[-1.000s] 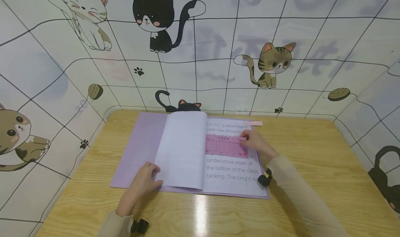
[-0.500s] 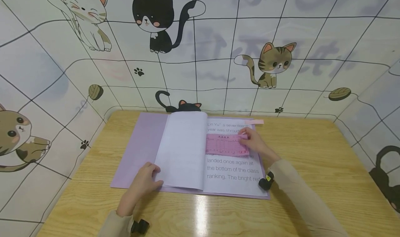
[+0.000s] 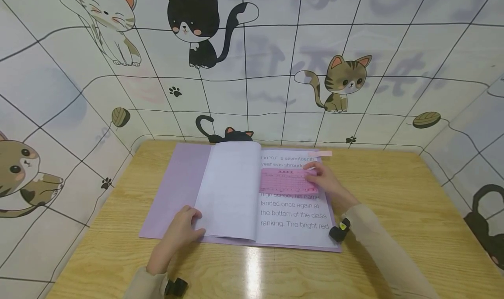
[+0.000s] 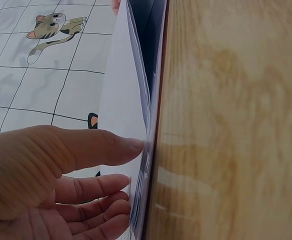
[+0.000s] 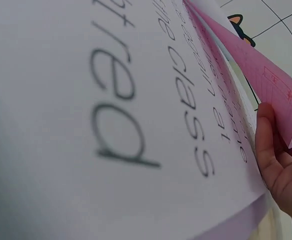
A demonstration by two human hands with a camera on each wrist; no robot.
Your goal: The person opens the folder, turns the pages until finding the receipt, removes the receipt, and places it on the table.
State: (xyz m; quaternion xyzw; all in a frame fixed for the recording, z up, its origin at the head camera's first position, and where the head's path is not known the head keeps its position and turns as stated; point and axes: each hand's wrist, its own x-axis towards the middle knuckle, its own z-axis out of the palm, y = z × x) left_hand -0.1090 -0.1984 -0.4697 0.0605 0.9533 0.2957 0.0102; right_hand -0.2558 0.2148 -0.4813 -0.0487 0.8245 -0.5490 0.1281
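A purple-covered booklet point(image 3: 173, 189) lies open on the table, its white pages point(image 3: 230, 189) turned to the left and large English text on the right page point(image 3: 291, 235). My right hand point(image 3: 328, 183) pinches the right end of a pink printed slip point(image 3: 285, 181) above that text. In the right wrist view the slip point(image 5: 271, 80) bends up between thumb and fingers. My left hand point(image 3: 181, 226) rests on the lower left of the turned pages. In the left wrist view the thumb point(image 4: 101, 146) lies straight against the page edges, fingertips touching the paper.
A pale pink tab point(image 3: 324, 153) sticks out past the booklet's upper right edge. The wooden table point(image 3: 393, 189) meets a wall covering point(image 3: 271, 89) printed with cartoon cats and grid lines. Both wrists wear small black devices point(image 3: 339, 231).
My right hand has shifted slightly to the right with the pink slip, which has slid right and a little up the page. The left hand stays where it was.
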